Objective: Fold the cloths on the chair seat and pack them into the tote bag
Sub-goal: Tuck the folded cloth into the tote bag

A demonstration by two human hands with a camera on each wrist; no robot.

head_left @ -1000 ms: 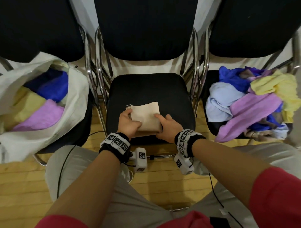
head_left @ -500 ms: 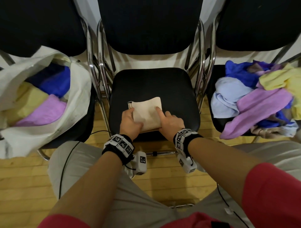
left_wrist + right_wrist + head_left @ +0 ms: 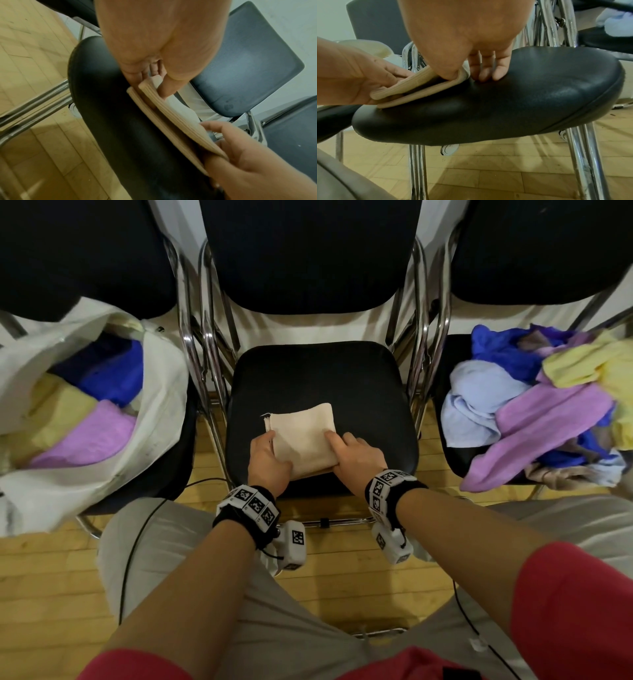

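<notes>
We pinch the folded beige cloth (image 3: 301, 436) by its near corners, left hand (image 3: 269, 462) and right hand (image 3: 356, 462); it lies flat near the seat (image 3: 322, 374) front, bare seat beyond.

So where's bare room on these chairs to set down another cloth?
Middle seat: bare behind and right of the beige cloth both hands hold. Right chair is crowded with the cloth pile; left chair carries the tote bag.
</notes>
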